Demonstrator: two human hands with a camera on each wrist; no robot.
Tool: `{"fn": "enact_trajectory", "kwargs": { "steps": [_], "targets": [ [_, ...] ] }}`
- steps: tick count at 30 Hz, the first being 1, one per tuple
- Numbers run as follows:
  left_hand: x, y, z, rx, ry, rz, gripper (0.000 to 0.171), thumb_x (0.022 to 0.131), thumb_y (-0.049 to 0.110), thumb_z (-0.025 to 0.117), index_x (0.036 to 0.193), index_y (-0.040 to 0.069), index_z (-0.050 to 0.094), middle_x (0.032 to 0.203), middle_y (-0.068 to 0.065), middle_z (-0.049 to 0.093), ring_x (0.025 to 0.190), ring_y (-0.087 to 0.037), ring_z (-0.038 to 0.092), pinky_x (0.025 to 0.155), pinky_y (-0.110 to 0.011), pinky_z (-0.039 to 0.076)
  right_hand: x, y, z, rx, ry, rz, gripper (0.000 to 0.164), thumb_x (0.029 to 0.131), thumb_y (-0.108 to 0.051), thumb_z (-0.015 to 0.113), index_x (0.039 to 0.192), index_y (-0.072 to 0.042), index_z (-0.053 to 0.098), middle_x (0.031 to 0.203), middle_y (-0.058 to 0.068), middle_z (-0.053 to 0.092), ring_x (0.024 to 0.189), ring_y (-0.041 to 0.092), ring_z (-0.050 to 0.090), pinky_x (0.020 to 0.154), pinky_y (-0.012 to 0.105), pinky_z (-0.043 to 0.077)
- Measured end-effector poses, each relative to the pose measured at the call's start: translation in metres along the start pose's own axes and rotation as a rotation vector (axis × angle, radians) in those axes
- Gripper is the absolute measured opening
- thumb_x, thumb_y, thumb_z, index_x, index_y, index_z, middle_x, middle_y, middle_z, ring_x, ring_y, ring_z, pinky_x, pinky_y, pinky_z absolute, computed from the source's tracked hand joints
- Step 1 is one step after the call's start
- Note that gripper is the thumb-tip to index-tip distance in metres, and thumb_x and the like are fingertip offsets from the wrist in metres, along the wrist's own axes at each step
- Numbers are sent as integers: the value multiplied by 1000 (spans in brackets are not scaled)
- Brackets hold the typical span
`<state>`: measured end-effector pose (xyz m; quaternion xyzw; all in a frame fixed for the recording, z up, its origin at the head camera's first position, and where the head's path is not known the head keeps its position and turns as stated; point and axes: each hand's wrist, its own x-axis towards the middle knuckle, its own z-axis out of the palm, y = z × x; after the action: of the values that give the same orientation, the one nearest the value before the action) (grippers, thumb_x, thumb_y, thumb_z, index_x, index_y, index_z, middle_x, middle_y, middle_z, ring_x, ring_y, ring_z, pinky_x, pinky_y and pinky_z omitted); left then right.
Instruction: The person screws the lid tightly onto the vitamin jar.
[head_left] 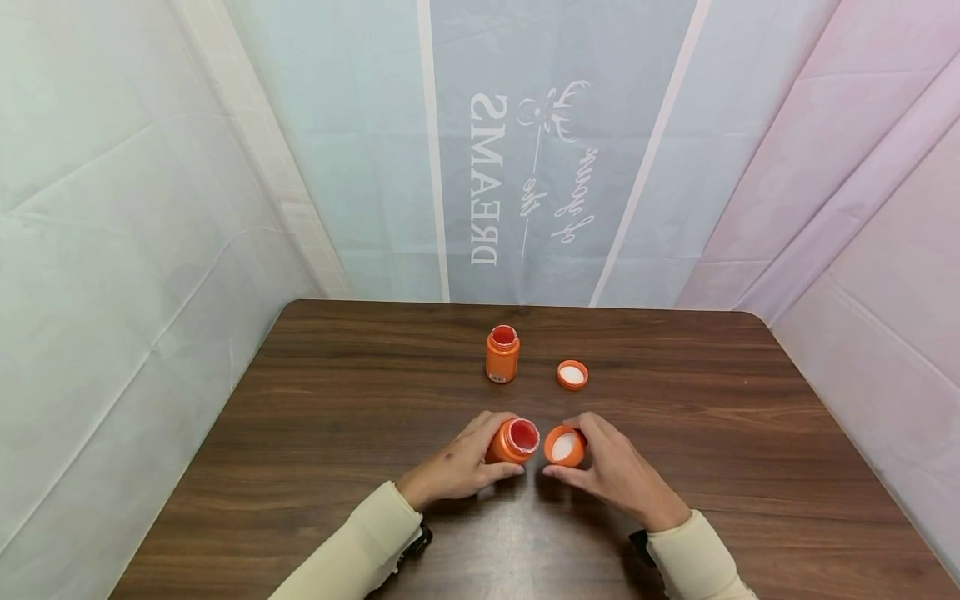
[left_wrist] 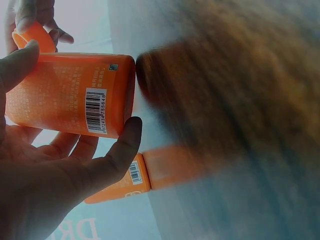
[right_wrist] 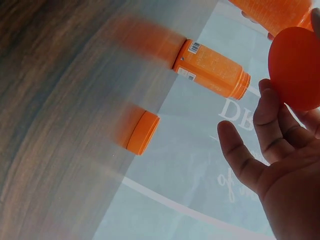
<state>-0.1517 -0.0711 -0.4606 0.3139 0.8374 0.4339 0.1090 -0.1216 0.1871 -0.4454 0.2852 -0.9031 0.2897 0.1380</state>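
My left hand (head_left: 474,460) grips an orange bottle (left_wrist: 75,95) around its body; in the head view its uncapped mouth tilts up and to the right. A barcode shows near its base in the left wrist view. Close to that mouth, my right hand (head_left: 611,467) pinches an orange cap (head_left: 565,447) between thumb and fingers, its white inside facing the bottle and the head camera. A small gap separates cap and bottle. The right wrist view shows the smooth outer top of this cap (right_wrist: 296,69).
Farther back on the dark wooden table (head_left: 360,367), a second orange bottle (head_left: 502,357) stands upright and uncapped. To its right another orange cap (head_left: 572,375) lies with its white inside up. A printed cloth (head_left: 555,50) hangs behind the table, with pale cloth at both sides.
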Motion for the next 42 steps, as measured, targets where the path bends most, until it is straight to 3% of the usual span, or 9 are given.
{"fn": "enact_trajectory", "kwargs": {
  "steps": [24,33,42],
  "targets": [
    [0,6,6,37,-4,10,57,91,30,75,139,18,48,125,0,50,115,-15,47,96,-36,46,-1,0,0,-38,39,-59,61,74,-42,87,116,-9,59,104,-6,60,87,7,55,72,28,52],
    [-1,8,8,42,-7,-2,57,91,30,76,139,20,48,125,1,50,115,-15,46,96,-36,46,-3,1,1,18,68,-117,64,69,-33,92,117,-8,59,105,-5,60,90,7,57,73,31,55],
    [-1,8,10,56,-11,-9,57,91,32,75,140,21,47,124,1,50,115,-15,46,96,-36,46,-5,1,1,8,83,-124,64,76,-48,83,117,-6,59,105,-3,62,90,9,58,73,34,55]
  ]
}}
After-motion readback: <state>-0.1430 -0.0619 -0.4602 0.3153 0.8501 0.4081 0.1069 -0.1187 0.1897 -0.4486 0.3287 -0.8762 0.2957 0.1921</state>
